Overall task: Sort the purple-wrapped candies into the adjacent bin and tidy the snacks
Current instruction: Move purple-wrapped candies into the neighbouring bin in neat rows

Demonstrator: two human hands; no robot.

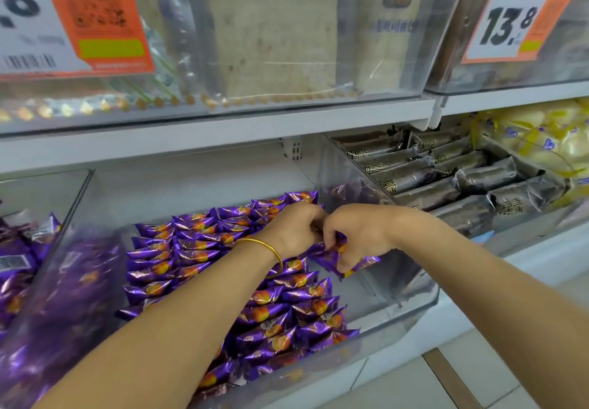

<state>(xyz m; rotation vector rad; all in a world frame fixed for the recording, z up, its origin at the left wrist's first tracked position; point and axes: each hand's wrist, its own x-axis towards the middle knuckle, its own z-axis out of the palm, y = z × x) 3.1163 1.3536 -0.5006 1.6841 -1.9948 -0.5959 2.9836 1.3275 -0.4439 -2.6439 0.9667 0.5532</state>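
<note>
A clear plastic bin [411,309] on the lower shelf holds several purple-wrapped candies [197,249] with orange prints, laid in neat rows. Both my hands meet over its right part. My left hand [294,228], with a gold bangle at the wrist, has its fingers curled down into the candies. My right hand [353,236] grips a few purple candies [331,258], held just above the bin's bare right side. The adjacent bin on the left [63,227] also contains purple-wrapped candies [16,268].
To the right, a clear bin holds dark wrapped bars [446,179], and yellow-white packets [541,134] lie beyond them. The upper shelf carries clear bins with orange price tags [516,16]. A tiled floor [446,376] shows at the lower right.
</note>
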